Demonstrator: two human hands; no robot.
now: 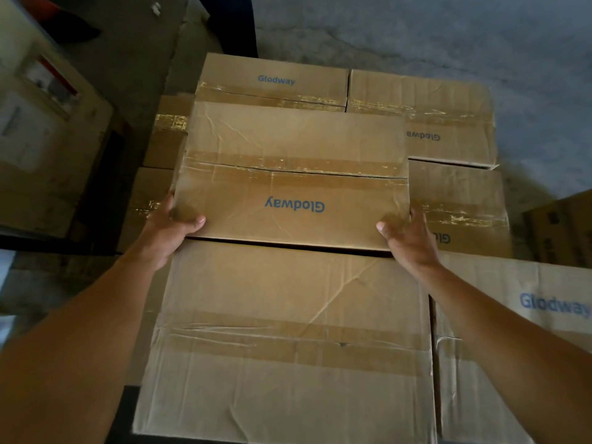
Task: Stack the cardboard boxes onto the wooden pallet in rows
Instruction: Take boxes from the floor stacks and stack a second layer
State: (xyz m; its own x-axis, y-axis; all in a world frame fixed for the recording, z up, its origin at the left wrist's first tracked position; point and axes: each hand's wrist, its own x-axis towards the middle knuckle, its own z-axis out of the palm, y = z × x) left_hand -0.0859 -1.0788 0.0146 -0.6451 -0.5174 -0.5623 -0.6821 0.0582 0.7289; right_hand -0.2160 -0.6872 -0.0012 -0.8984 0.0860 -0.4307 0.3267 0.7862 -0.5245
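- Brown cardboard box point(291, 174), taped along its top seam and printed "Glodway" in blue, lies at the middle of the stack between my two hands. Whether it rests on the boxes beneath or hangs just above them, I cannot tell.
- My left grip point(169, 225) holds the box's near left corner, thumb on the top face, fingers curled round the side.
- My right grip point(407, 235) holds the near right corner in the same way.
- The near box point(288, 341), creased and taped, lies just in front, with a narrow dark gap between the two.
- The far left box point(272, 81) and far right box point(423, 116) sit side by side beyond.
- The right middle box point(461, 206) lies beside my right grip.
- Grey concrete floor point(480, 33) surrounds the stack.
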